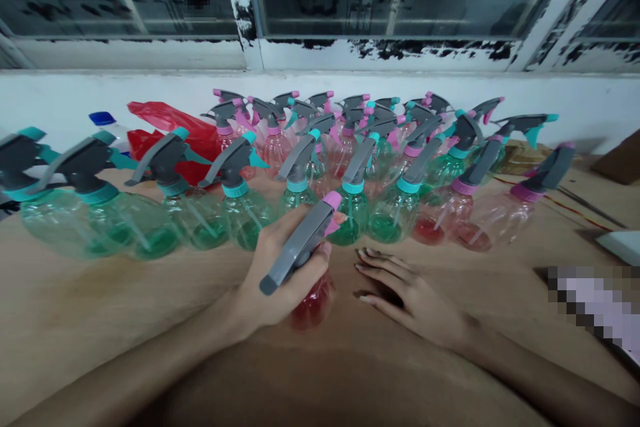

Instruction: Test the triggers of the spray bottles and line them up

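Observation:
My left hand (280,273) is wrapped round the neck of a spray bottle (311,303) with a clear reddish body, a grey head and a pink nozzle and trigger. The bottle stands upright on the wooden table (200,353) in front of me, and my fingers hide its collar. To its right, my right hand (407,290) rests on the tabletop with its fingers stretched out and nothing in it. Just beyond both hands runs a row of spray bottles, among them a green one (350,223) with a teal collar and a red one (435,220) with a pink collar.
Behind the front row, several more spray bottles (275,147) crowd toward the wall. A red plastic bag (195,137) and a blue-capped white bottle (113,130) stand at back left. To the right lie a cardboard box (623,157), thin cables, and a pixelated object (595,300).

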A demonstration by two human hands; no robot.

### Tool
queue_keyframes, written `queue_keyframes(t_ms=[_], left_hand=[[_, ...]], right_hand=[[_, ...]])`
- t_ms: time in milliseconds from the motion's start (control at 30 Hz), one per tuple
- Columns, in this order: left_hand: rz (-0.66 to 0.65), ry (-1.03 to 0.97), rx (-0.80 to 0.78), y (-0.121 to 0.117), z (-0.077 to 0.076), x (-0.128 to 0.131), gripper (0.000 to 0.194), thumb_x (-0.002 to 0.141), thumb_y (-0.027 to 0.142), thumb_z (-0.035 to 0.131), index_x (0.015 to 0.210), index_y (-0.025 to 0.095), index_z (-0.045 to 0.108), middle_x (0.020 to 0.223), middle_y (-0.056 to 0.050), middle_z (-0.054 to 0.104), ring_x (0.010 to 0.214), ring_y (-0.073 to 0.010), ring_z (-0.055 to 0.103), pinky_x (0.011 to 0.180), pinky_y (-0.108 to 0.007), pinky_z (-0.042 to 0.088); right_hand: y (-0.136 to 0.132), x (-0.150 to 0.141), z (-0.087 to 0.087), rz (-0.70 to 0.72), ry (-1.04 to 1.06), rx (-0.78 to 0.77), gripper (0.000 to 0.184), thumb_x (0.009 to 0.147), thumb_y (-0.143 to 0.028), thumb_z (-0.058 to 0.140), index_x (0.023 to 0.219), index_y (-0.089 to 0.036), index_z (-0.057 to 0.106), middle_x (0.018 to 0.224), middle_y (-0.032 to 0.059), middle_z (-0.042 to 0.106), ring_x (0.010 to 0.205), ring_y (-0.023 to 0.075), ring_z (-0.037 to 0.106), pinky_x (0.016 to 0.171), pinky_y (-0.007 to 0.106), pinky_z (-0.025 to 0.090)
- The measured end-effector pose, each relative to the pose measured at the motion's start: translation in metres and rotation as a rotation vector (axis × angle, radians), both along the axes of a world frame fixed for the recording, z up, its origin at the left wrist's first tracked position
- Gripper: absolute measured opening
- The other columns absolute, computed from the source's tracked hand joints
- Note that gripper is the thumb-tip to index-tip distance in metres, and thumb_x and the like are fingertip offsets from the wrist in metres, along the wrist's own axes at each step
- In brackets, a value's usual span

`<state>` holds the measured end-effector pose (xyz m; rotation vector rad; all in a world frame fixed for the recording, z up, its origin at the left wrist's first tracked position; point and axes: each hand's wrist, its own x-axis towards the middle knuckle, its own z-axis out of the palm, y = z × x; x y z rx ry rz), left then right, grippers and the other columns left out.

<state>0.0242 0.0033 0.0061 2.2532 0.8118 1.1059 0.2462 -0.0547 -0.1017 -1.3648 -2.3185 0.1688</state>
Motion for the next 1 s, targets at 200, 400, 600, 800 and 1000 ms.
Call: queue_keyframes(t_ms=[200,400,600,800,1000], left_hand=[[0.012,0.012,0.011,0.0007,-0.0022,-0.0005,0.024,0.078,0.015,0.051,0.097,0.024,0.062,0.082,-0.001,0.065,0.069,-0.0147,0.062,0.068,-0.026,0.05],[0.012,0.039,-0.008,0.0002,-0.0005,-0.001,0.026,0.079,0.019,0.049,0.101,0.023,0.062,0.087,-0.002,0.065,0.071,-0.0149,0.064,0.069,-0.026,0.05],[0.029,0.037,-0.005,-0.0023,0.0022,-0.0001,0.023,0.078,0.019,0.049,0.096,0.023,0.063,0.085,-0.001,0.065,0.071,-0.0158,0.063,0.069,-0.026,0.05],[0.02,0.042,-0.011,-0.0011,0.001,-0.0009,0.025,0.078,0.018,0.049,0.099,0.025,0.061,0.089,0.0,0.065,0.073,-0.0153,0.063,0.07,-0.026,0.051],[0.018,0.042,-0.025,0.0,-0.0011,-0.0018,0.023,0.079,0.02,0.049,0.098,0.023,0.061,0.088,-0.001,0.066,0.073,-0.0148,0.064,0.07,-0.025,0.05]], right_hand=[[0.0001,-0.0002,0.0005,-0.001,0.011,-0.001,0.044,0.088,-0.039,0.05,0.127,-0.018,0.05,0.131,0.0083,0.054,0.127,0.0223,0.042,0.104,0.044,0.039],[-0.0005,-0.0003,0.0016,-0.009,0.012,-0.007,0.044,0.088,-0.038,0.05,0.126,-0.017,0.051,0.131,0.0087,0.054,0.127,0.0221,0.042,0.104,0.044,0.04],[-0.0004,0.0001,0.0009,-0.002,0.006,-0.003,0.043,0.088,-0.039,0.05,0.126,-0.017,0.05,0.132,0.0086,0.053,0.127,0.0221,0.041,0.104,0.044,0.039],[-0.0001,-0.0001,0.0012,0.003,0.017,0.003,0.043,0.089,-0.038,0.05,0.127,-0.018,0.05,0.131,0.0087,0.054,0.127,0.0223,0.042,0.103,0.044,0.04],[-0.0002,-0.0005,0.0012,-0.001,0.038,0.011,0.043,0.088,-0.038,0.052,0.126,-0.019,0.051,0.129,0.0084,0.055,0.126,0.0226,0.043,0.103,0.045,0.04]])
